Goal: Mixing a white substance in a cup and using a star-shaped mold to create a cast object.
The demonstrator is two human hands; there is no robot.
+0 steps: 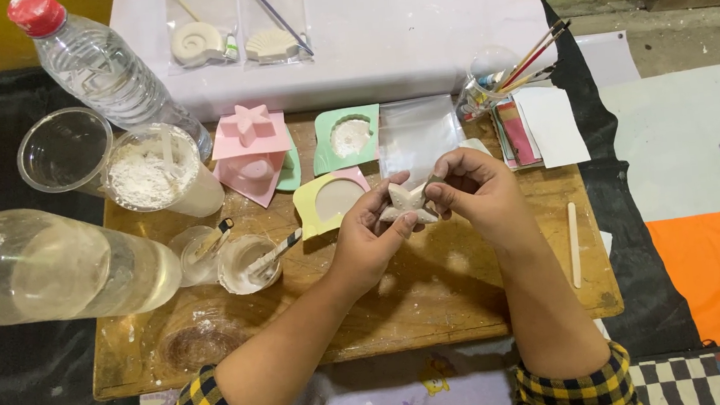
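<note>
Both hands' grip (412,206) around white plaster starfish (401,201).

I'm looking down at a craft corner set up on the floor: a low wooden counter (438,300) dusted white, coloured moulds (251,151) at twelve o'clock, a cup of white powder (153,171) at ten, paintbrushes in a cup (530,62) at one, patchwork mats (707,198) at three.
</note>
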